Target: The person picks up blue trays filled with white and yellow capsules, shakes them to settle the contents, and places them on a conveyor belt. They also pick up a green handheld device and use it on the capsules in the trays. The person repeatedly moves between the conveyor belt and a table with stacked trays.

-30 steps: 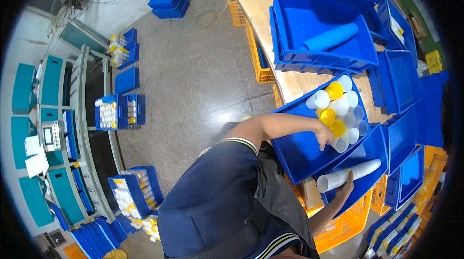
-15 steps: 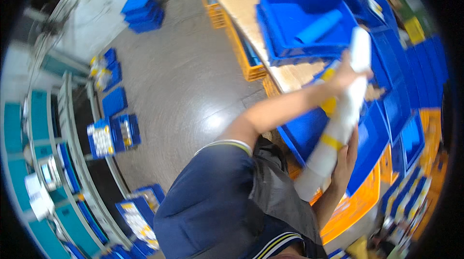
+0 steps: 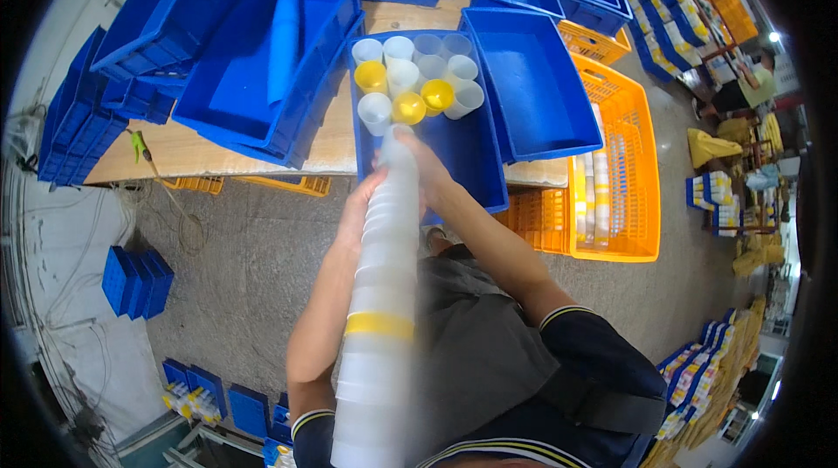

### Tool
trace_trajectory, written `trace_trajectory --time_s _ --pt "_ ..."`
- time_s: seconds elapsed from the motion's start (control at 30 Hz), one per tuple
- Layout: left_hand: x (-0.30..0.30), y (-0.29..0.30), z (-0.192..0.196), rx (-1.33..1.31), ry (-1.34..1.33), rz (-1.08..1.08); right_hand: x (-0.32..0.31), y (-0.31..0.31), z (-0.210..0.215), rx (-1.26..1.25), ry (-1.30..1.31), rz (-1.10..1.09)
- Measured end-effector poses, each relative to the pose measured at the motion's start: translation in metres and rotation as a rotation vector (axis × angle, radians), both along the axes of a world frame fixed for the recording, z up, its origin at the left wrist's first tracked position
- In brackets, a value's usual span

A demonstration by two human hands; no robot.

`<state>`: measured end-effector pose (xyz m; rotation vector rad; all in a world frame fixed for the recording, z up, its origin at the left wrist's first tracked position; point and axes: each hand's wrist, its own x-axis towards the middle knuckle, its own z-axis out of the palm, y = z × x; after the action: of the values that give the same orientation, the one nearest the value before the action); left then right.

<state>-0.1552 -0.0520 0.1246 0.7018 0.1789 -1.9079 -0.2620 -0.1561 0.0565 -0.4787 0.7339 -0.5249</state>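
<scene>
We clasp a tall stack of translucent cups, left hand and right hand both clamped on it, above the blue bin.

Tall cup stack held over blue bin
Both hands, left and right, grip the translucent cup stack above the blue bin of cups.

Orange crate; stacked blue bins

- The tall stack of cups, earlier lying in a blue bin, now stands upright before the body.
- Both hands, left hand and right hand, now grip its top.
</scene>
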Motion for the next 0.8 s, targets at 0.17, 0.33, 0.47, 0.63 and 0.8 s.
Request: trace_trajectory --time_s 0.17,0.33,0.47,0.63,0.8 --pt "-0.02 0.009 0.02 0.112 -0.025 -0.159 -0.036 -0.003 -0.039 -0.256 0.245 0.004" --pt "-0.047 0.0 0.032 0.11 -0.163 -0.061 -0.079 -0.005 -0.014 0.142 -0.086 -0.08" --pt "-0.047 -0.009 0.028 0.013 -0.073 -0.01 -0.082 0.011 0.017 0.105 -0.142 -0.077" --pt "-0.045 0.001 0.029 0.127 -0.138 -0.012 -0.08 -0.005 0.019 0.203 -0.102 -0.145" --pt "-0.034 0.012 0.027 0.168 -0.185 0.036 -0.067 0.008 0.015 0.219 -0.224 0.327"
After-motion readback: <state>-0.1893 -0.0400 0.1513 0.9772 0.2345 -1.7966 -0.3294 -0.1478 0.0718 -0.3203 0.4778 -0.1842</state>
